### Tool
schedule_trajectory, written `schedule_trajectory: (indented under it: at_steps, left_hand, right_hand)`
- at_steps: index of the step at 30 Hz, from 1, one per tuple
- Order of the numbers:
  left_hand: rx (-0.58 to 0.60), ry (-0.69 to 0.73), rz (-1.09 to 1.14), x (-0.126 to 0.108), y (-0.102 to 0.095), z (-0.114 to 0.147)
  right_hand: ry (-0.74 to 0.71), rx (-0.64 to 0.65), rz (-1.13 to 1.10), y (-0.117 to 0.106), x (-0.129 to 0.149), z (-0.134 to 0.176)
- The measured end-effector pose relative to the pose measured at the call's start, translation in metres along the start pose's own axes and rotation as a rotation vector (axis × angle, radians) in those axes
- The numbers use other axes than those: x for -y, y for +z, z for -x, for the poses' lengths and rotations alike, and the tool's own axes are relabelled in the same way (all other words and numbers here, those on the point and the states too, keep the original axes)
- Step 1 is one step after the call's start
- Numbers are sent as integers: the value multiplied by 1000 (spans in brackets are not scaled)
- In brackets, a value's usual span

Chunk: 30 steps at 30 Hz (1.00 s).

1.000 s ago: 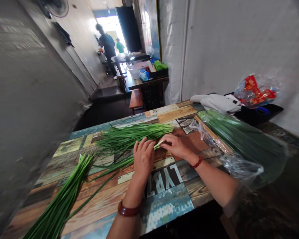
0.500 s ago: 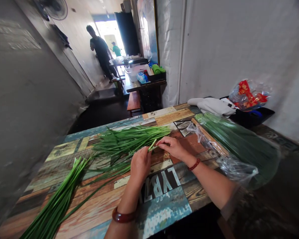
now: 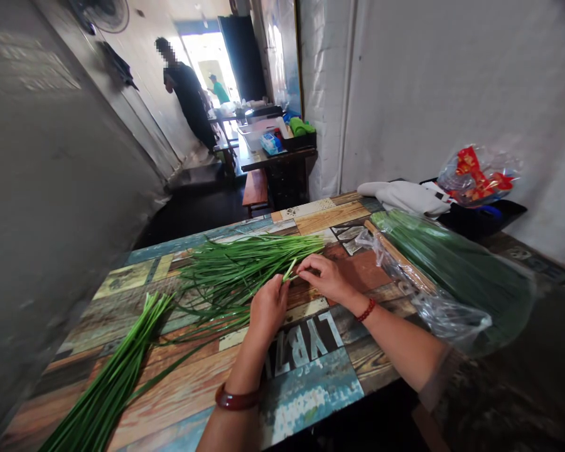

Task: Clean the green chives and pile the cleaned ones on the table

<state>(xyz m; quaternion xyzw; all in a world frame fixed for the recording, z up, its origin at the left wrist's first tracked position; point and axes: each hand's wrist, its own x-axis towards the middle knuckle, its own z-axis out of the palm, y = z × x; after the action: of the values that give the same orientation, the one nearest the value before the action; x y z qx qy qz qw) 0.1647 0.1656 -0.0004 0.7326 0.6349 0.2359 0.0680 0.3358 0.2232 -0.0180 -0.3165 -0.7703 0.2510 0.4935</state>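
- A single pale-ended chive stalk [image 3: 289, 270] is pinched between the two hands, just above the table [image 3: 311, 389]; its green length trails away to the left.
- The left hand [image 3: 269, 306] is closed around the stalk with the fingers curled; a dark red bangle [image 3: 235, 399] is worn on that wrist.
- The right hand [image 3: 324, 276] is closed on the stalk's pale end with the fingertips together; a red bead bracelet [image 3: 366, 309] is worn on that wrist.
- A loose heap of chives [image 3: 245, 260] is spread just beyond the hands, touching the held stalk.
- A straight, aligned bundle of chives [image 3: 108, 383] is laid well to the left of the left hand; it is judged to be the finished portion.
- A further supply in a clear plastic bag [image 3: 452, 276] is lying to the right of the right hand, so much is judged to remain.
- Large white letters, seen upside down beside the left forearm, are read as "LYB" [image 3: 306, 342]; the rest is covered.
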Motion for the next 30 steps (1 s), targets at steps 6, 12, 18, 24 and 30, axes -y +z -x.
schedule_trajectory:
  at_steps: [6,12,18,24,30]
  left_hand:
    - [-60,-53,46,4,0,-1]
    - [-139,-44,152,11,2,-4]
    - [-139,-4,160,9,1,-3]
    - [-88,72,102,6,-1,-3]
    - [-101,122,-69,3,0,-3]
  right_hand:
    - [131,-115,131,-6,-13,-2]
    - [117,-114,-9,-22,-7,-7]
    - [-8,-38,-27,-23,-3,-7]
    - [24,-54,-32,-19,-5,-5]
    - [-19,50,15,-14,-5,-3]
